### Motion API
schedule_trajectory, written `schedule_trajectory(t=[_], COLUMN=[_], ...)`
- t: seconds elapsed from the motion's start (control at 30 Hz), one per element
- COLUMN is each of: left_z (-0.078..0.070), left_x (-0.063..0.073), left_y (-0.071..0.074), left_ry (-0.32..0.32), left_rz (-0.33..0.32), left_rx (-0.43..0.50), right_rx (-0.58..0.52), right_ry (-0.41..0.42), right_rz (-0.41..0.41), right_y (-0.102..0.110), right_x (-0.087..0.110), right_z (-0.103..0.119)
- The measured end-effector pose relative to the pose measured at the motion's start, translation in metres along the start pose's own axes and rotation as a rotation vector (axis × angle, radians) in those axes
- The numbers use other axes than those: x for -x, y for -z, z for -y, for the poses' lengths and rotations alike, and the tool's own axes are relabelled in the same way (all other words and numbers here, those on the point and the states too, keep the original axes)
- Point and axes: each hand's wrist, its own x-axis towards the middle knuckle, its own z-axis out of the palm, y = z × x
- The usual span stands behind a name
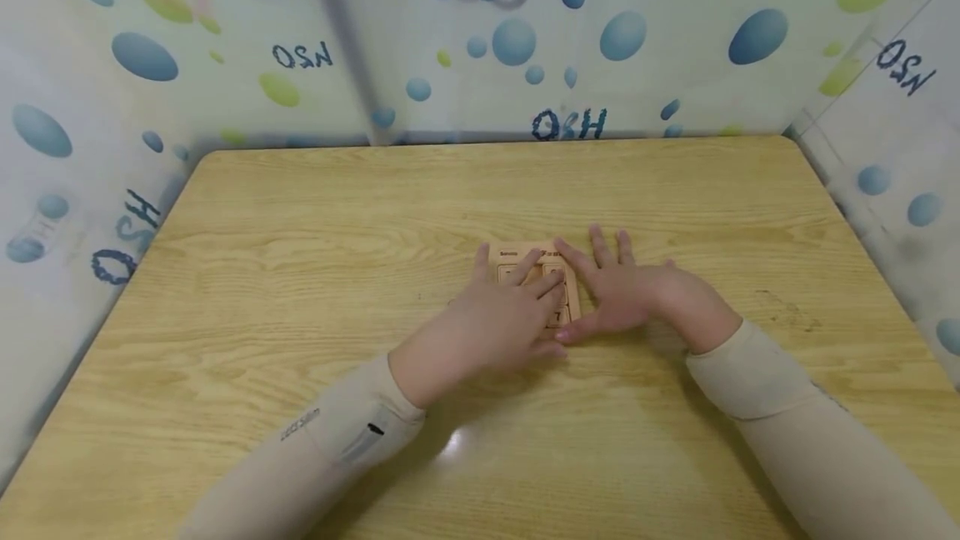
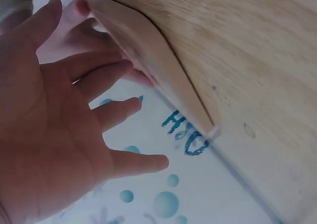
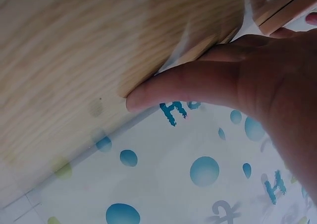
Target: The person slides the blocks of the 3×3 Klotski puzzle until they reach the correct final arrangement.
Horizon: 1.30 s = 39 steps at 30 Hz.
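Note:
A small square wooden number puzzle point(image 1: 521, 248) lies flat on the table, with printing along its far rim and numbered tiles inside. A tile marked 7 point(image 1: 557, 317) shows near its right side. My left hand point(image 1: 498, 319) is spread over the puzzle, fingers apart, and hides much of the tiles. In the left wrist view this hand's fingers point(image 2: 116, 112) are extended beside the puzzle's pale side wall point(image 2: 168, 65). My right hand point(image 1: 626, 294) lies at the puzzle's right edge, index finger by the far corner and thumb by the near one, the other fingers stretched out.
The wood-grain table point(image 1: 300, 215) spreads around the puzzle on all sides. Behind it stands a wall covering point(image 1: 465, 23) with blue and green drops and lettering, and similar panels rise at left and right. Beige sleeves point(image 1: 345, 419) cover both forearms.

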Motion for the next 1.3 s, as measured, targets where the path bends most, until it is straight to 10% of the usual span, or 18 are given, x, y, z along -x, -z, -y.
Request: schedule_trajectory(t=[0.33,0.53,0.77,1.03,1.3], left_z=[0.005,-0.006,-0.002,0.003,-0.002], left_x=[0.006,0.006,-0.006,0.017,0.009], left_y=[0.01,0.01,0.011,0.009,0.006], left_ry=[0.102,0.011,0.068,0.088,-0.004], left_rz=[0.055,0.057,0.06,0.08,0.024], left_rx=[-0.025,-0.026,-0.037,-0.005,0.048], right_rx=[0.011,0.01,0.013,0.026,0.005], right_ry=[-0.015,-0.015,-0.009,-0.016,-0.012], right_rz=[-0.004,0.001,-0.003,-0.008,0.004], right_y=[0.001,0.005,0.002,0.001,0.002], right_x=[0.001,0.001,0.001,0.0,0.003], right_z=[0.0,0.002,0.001,0.002,0.001])
